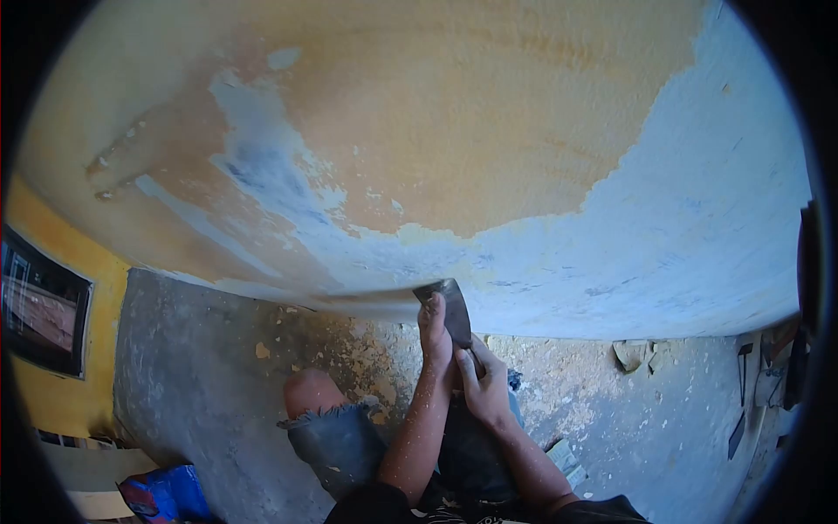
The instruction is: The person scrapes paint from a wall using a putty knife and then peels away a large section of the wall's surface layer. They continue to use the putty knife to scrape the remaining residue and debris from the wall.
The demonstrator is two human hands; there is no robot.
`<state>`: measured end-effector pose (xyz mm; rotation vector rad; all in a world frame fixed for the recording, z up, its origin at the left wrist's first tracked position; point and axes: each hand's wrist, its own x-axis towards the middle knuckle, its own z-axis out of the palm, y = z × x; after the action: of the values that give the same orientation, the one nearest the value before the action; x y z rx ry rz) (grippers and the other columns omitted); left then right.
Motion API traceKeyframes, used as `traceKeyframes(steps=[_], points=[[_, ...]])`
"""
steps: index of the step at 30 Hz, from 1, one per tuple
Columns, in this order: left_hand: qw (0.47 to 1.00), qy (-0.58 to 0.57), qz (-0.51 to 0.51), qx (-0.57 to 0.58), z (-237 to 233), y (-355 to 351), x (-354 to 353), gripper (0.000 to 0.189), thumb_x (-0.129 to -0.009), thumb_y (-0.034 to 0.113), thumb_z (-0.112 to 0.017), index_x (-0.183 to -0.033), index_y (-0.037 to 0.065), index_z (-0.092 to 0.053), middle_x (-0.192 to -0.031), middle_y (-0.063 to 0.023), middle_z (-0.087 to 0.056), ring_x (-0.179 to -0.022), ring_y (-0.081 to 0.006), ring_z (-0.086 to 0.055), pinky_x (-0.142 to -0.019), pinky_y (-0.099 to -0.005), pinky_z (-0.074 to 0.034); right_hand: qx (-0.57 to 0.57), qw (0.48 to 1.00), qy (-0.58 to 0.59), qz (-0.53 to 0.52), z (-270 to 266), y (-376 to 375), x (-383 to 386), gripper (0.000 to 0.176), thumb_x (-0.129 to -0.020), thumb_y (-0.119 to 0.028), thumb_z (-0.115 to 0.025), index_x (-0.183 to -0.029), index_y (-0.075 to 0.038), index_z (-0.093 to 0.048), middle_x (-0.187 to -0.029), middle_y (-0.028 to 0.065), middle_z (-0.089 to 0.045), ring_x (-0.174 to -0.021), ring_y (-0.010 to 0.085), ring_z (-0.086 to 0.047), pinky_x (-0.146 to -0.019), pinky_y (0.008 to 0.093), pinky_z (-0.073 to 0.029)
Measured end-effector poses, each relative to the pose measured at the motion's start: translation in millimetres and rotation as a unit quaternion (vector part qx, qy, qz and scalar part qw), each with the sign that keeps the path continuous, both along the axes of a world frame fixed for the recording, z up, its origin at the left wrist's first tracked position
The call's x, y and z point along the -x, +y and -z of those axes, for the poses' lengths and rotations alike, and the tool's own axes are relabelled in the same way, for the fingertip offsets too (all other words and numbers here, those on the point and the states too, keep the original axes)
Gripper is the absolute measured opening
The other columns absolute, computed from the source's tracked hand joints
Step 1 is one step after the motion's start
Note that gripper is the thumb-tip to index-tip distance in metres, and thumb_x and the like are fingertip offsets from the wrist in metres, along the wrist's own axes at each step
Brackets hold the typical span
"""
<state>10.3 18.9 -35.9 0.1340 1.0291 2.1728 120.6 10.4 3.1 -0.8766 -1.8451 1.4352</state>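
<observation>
A scraper (454, 313) with a wide, dark metal blade meets the lower part of the wall (497, 297). My right hand (485, 384) is closed around its handle. Farther forward, my left hand (435, 336) grips the blade, fingers pressed along its left side. Orange-yellow paint (463, 140) covers much of the wall, with a ragged edge against pale bluish-white bare areas (690, 201). Dust specks dot both forearms. The handle is mostly hidden inside my right hand.
Flakes and crumbs of paint lie on the grey floor (201, 349), with larger peeled pieces (635, 355) near the wall. My bent knee (312, 393) is close on the left. A blue bag-like object (170, 491) sits lower left; long dark tools (740, 428) stand at right.
</observation>
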Motion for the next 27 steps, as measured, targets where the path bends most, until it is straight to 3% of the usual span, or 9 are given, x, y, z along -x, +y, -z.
traceKeyframes(steps=[3, 7, 9, 11, 19, 23, 25, 26, 27], points=[[1.000, -0.012, 0.013, -0.002, 27, -1, 5, 0.028, -0.096, 0.034, -0.058, -0.100, 0.007, -0.059, -0.088, 0.0017, -0.057, -0.079, -0.0078, -0.052, -0.071, -0.0239, -0.043, 0.079, 0.995, -0.055, -0.036, -17, 0, -5, 0.031, -0.097, -0.010, -0.052, -0.125, 0.004, -0.056, -0.110, 0.0127, -0.066, -0.106, 0.0140, -0.057, -0.093, 0.0300, -0.044], [0.998, 0.049, -0.023, 0.027, 2, 4, -3, 0.031, -0.096, 0.036, -0.059, -0.103, 0.006, -0.058, -0.093, -0.0001, -0.057, -0.083, -0.0091, -0.052, -0.073, -0.0260, -0.043, 0.063, 0.998, -0.025, -0.005, 1, 0, -9, 0.031, -0.098, -0.012, -0.052, -0.124, 0.003, -0.057, -0.103, 0.0117, -0.068, -0.100, 0.0123, -0.058, -0.090, 0.0291, -0.046], [0.999, -0.043, 0.009, -0.021, -11, -3, 3, 0.039, -0.095, 0.039, -0.059, -0.111, 0.003, -0.057, -0.100, -0.0025, -0.057, -0.090, -0.0106, -0.051, -0.077, -0.0275, -0.044, 0.047, 0.998, -0.028, -0.019, -2, 2, 1, 0.031, -0.098, -0.014, -0.052, -0.124, 0.003, -0.057, -0.102, 0.0124, -0.068, -0.099, 0.0112, -0.058, -0.088, 0.0284, -0.046], [0.999, -0.036, 0.020, -0.011, 20, -13, 11, 0.045, -0.094, 0.043, -0.059, -0.115, 0.003, -0.056, -0.100, -0.0032, -0.057, -0.092, -0.0124, -0.052, -0.080, -0.0285, -0.044, 0.066, 0.996, -0.043, -0.033, -12, -6, 1, 0.030, -0.098, -0.014, -0.052, -0.122, 0.003, -0.057, -0.101, 0.0117, -0.067, -0.097, 0.0105, -0.057, -0.087, 0.0280, -0.046], [0.978, -0.059, 0.036, 0.197, 5, -17, -3, 0.055, -0.092, 0.051, -0.057, -0.127, 0.009, -0.054, -0.108, -0.0041, -0.060, -0.095, -0.0190, -0.056, -0.083, -0.0311, -0.043, 0.101, 0.995, 0.001, 0.007, 2, -15, -6, 0.025, -0.098, -0.013, -0.053, -0.114, 0.005, -0.060, -0.088, 0.0063, -0.062, -0.084, 0.0103, -0.054, -0.077, 0.0276, -0.046], [0.971, 0.043, 0.004, 0.236, 9, -4, -2, 0.039, -0.093, 0.051, -0.057, -0.095, 0.012, -0.054, -0.077, 0.0018, -0.053, -0.064, -0.0080, -0.051, -0.055, -0.0223, -0.042, 0.075, 0.996, -0.040, 0.010, -3, -6, -5, 0.025, -0.097, -0.013, -0.054, -0.116, 0.003, -0.061, -0.079, 0.0043, -0.060, -0.074, 0.0078, -0.051, -0.068, 0.0259, -0.046], [0.997, -0.039, -0.018, 0.066, -9, 0, -2, 0.043, -0.092, 0.054, -0.055, -0.091, 0.012, -0.052, -0.071, 0.0022, -0.049, -0.060, -0.0076, -0.049, -0.051, -0.0212, -0.040, 0.036, 0.999, 0.004, 0.023, 2, -8, 4, 0.028, -0.097, -0.014, -0.054, -0.119, 0.002, -0.060, -0.083, 0.0055, -0.064, -0.076, 0.0079, -0.055, -0.070, 0.0252, -0.047], [0.998, -0.029, -0.027, 0.040, -15, 2, 2, 0.045, -0.092, 0.057, -0.055, -0.087, 0.012, -0.050, -0.067, 0.0027, -0.047, -0.055, -0.0073, -0.045, -0.047, -0.0208, -0.038, 0.071, 0.997, 0.002, 0.012, 9, -7, 4, 0.031, -0.095, -0.015, -0.057, -0.122, 0.001, -0.059, -0.100, 0.0218, -0.069, -0.097, 0.0190, -0.067, -0.082, 0.0315, -0.050], [0.999, -0.046, -0.006, 0.027, -9, -2, 7, 0.045, -0.092, 0.057, -0.054, -0.084, 0.013, -0.049, -0.065, 0.0033, -0.046, -0.052, -0.0077, -0.044, -0.045, -0.0207, -0.036, 0.076, 0.997, -0.001, 0.019, 4, -7, 0, 0.031, -0.095, -0.015, -0.057, -0.122, 0.001, -0.059, -0.100, 0.0218, -0.069, -0.097, 0.0190, -0.067, -0.082, 0.0315, -0.050]])
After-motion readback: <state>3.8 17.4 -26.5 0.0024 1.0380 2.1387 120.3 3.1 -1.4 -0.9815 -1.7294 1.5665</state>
